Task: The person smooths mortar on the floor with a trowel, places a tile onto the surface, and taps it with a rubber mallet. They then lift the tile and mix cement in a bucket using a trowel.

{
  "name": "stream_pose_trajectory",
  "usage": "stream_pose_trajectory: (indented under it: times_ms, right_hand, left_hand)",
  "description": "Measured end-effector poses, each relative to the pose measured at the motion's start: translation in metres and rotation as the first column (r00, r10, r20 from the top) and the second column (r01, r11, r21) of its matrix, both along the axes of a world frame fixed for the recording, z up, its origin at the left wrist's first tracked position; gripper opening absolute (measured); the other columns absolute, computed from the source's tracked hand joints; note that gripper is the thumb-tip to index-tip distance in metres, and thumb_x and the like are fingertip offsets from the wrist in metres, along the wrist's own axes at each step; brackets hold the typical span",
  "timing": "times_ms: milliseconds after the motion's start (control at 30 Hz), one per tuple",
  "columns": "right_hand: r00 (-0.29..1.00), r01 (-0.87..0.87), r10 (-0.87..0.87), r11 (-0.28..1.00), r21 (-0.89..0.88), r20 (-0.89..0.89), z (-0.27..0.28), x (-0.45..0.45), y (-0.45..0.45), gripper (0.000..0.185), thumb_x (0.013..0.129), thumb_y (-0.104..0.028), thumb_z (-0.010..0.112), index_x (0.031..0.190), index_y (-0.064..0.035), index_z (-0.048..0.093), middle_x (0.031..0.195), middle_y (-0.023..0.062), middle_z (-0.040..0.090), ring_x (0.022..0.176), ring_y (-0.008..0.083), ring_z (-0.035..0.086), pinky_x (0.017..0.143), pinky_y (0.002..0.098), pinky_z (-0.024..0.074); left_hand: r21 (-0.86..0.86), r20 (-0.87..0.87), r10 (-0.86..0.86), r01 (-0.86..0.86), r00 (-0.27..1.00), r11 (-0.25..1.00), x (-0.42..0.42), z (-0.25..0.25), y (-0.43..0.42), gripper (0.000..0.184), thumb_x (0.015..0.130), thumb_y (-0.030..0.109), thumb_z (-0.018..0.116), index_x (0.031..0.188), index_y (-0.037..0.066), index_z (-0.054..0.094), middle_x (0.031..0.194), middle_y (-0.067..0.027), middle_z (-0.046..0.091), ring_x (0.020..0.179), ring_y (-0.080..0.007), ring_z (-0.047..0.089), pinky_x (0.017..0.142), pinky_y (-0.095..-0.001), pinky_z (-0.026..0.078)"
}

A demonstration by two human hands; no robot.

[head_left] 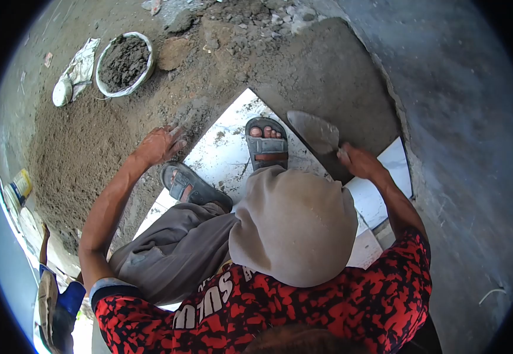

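Observation:
My left hand [160,145] reaches to the loose grey mortar just left of the white tiles [218,152], its fingers apart and nothing seen in them. On the other side, my right hand [359,160] is closed round the handle end of a trowel [315,131]. The trowel's grey blade points up and left, over the edge between the tiles and a smooth bed of dark mortar [345,76]. One sandalled foot stands on the tiles, the other at their left edge.
A round basin [149,66] of mortar stands at the upper left, beside a white sack [84,65]. Sand and mortar [74,147] cover the left floor. A bare grey floor [463,118] lies right. At the lower left are a yellow-labelled bucket [20,184] and another person's arm [45,245].

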State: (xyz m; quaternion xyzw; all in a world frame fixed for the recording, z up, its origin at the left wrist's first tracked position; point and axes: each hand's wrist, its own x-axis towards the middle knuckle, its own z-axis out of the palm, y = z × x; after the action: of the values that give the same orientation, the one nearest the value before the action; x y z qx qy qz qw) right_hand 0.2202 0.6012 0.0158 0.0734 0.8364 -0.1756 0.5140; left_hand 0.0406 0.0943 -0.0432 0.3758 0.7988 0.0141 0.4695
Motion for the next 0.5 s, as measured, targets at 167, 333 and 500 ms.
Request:
stream_pose_trajectory:
  times_ms: [167, 333, 500]
  right_hand:
    - [0.979, 0.054, -0.074, 0.993, -0.106, -0.19, -0.037, -0.072, -0.039, 0.041, 0.096, -0.039, 0.042, 0.112, -0.0027, 0.052, 0.106, 0.0219, 0.062, 0.102, 0.0447, 0.056, 0.087, 0.0503, 0.0435]
    - [0.998, -0.03, 0.026, 0.997, -0.076, -0.06, -0.039, -0.035, -0.024, 0.04, 0.096, -0.037, 0.042, 0.117, -0.0035, 0.051, 0.104, 0.0228, 0.063, 0.099, 0.0443, 0.058, 0.086, 0.0504, 0.0451]
    - [0.991, 0.022, -0.034, 0.995, 0.094, 0.127, -0.018, 0.069, 0.028, 0.043, 0.095, -0.037, 0.042, 0.124, -0.0053, 0.046, 0.1, 0.025, 0.064, 0.095, 0.0433, 0.061, 0.084, 0.0509, 0.0477]
  left_hand:
    - [-0.049, 0.054, -0.06, 0.062, 0.997, 0.997, 0.006, 0.002, 0.008, 0.052, 0.097, 0.043, 0.04, 0.135, 0.008, 0.044, 0.131, -0.0235, 0.049, 0.123, -0.038, 0.045, 0.105, -0.0458, 0.035]
    - [-0.007, -0.008, 0.033, -0.033, 0.999, 0.999, -0.006, 0.008, 0.017, 0.047, 0.097, 0.042, 0.042, 0.131, 0.01, 0.045, 0.128, -0.0215, 0.053, 0.121, -0.0414, 0.046, 0.104, -0.0469, 0.036]
    - [-0.027, 0.028, 0.026, -0.025, 0.999, 0.999, -0.009, 0.001, 0.013, 0.048, 0.097, 0.043, 0.041, 0.131, 0.01, 0.046, 0.127, -0.0211, 0.053, 0.122, -0.0412, 0.046, 0.104, -0.0467, 0.036]
